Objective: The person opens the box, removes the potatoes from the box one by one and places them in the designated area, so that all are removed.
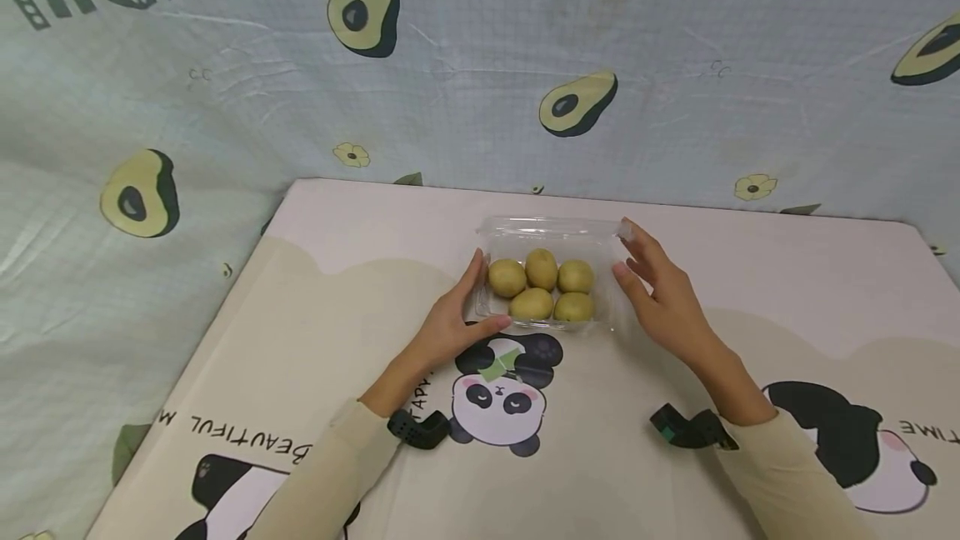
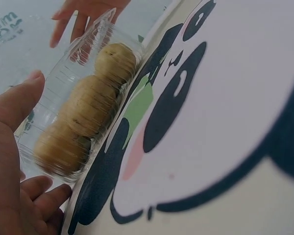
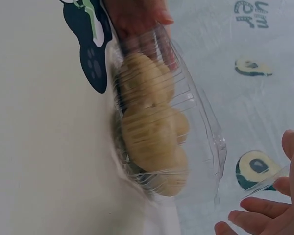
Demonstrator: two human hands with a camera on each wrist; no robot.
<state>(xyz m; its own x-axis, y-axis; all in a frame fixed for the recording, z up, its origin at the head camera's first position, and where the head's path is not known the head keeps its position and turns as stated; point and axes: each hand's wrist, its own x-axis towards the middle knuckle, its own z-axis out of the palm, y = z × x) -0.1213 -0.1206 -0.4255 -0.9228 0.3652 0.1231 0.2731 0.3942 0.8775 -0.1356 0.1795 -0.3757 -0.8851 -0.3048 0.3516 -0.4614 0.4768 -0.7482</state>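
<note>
A clear plastic clamshell box (image 1: 480, 304) sits on the table, its contents exposed to the head view. Inside lie several yellow-brown, potato-like ovals (image 1: 541, 269); they look smooth, and their exact kind is unclear. My left hand (image 1: 447, 323) grips the box's near left corner, thumb along the front wall and fingers at the left end. At the far right, my right hand (image 1: 666, 298) has its fingers loosely spread, the forefinger by the corner of the clear lid (image 1: 555, 226). A transparent edge (image 3: 269, 183) shows between right thumb and fingers in the right wrist view.
A pale table cover (image 1: 360, 223) with panda prints (image 1: 498, 411) lies under the box. Behind the table's far edge hangs a light curtain (image 1: 465, 107) printed with avocados. Black straps with small devices (image 1: 418, 429) sit at both wrists.
</note>
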